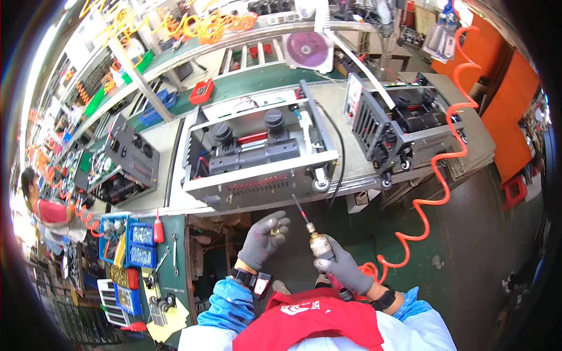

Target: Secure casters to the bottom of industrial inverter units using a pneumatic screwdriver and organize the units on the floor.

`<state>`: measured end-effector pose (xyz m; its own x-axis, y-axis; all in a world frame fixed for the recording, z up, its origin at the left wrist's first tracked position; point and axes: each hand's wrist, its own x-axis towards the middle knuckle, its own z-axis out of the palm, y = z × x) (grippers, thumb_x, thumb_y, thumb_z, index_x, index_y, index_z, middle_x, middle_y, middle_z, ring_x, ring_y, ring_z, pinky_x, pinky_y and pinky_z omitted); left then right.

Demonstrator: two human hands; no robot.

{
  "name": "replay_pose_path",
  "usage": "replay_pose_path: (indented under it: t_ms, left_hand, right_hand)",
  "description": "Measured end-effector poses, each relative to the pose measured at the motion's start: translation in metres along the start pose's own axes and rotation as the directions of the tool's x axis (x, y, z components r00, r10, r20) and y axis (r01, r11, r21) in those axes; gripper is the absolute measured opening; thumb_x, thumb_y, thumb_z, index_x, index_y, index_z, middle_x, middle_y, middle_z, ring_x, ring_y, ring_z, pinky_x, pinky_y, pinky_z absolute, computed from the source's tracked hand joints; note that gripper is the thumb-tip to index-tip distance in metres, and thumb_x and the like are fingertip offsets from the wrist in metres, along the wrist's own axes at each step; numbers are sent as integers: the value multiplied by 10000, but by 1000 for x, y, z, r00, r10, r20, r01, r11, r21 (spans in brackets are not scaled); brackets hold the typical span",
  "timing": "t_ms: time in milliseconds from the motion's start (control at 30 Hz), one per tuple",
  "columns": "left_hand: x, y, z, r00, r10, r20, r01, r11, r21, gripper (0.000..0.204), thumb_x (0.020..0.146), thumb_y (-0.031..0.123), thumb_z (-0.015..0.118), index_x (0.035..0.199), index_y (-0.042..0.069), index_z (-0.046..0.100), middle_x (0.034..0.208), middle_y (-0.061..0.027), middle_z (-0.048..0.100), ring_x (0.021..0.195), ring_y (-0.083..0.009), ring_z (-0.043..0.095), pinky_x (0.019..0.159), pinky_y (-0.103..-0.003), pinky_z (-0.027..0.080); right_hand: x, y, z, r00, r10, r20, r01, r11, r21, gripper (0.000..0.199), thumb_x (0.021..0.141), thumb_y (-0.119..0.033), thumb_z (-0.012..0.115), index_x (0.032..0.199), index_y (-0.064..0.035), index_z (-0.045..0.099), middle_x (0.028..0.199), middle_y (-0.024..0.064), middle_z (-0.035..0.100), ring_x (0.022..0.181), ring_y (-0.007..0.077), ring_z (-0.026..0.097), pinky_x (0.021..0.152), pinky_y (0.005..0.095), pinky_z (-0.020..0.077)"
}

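Observation:
My right hand (348,270), in a grey glove, is wrapped round an air screwdriver (319,243) with a worn metal body. Its long bit points up and forward, the tip close to the lower front edge of a grey metal machine housing (246,192). My left hand (257,245), also gloved, is curled just left of the bit. Between its fingers and thumb are small brass-coloured pieces (274,231), too small to name surely. Inside the open-topped housing sits a dark motor unit (254,154) with two round black caps. A caster (321,180) shows at its right end.
A second open housing (404,117) stands at the right, another (126,158) at the left. An orange coiled hose (424,205) loops along my right. Blue bins (142,234) of fasteners, wrenches (175,254) and a red bottle (158,228) lie on the left bench. A person (50,207) is far left.

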<state>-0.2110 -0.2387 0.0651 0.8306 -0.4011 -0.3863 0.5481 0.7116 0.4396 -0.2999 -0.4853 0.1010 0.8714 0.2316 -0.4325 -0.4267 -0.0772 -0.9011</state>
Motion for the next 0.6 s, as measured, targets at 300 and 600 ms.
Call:
replay_pose_path:
  t_ms: [300, 600]
  left_hand:
    - [-46, 12, -21, 990, 136, -23, -138, 984, -114, 239, 975, 239, 604, 1067, 31, 532, 924, -53, 559, 621, -20, 434, 438, -139, 333]
    - [-75, 13, -29, 844, 421, -333, -277, 873, 402, 442, 963, 461, 582, 982, 21, 550, 799, -119, 635, 487, -48, 450, 393, -184, 312]
  right_hand:
    - [-21, -5, 19, 960, 50, 277, 47, 942, -333, 861, 805, -446, 736, 1478, -79, 344, 1172, 195, 639, 1058, 320, 647, 913, 382, 491]
    - [-14, -7, 41, 923, 80, 375, 80, 917, -391, 876, 807, -479, 725, 1487, -86, 336, 1151, 209, 647, 1040, 345, 651, 910, 381, 490]
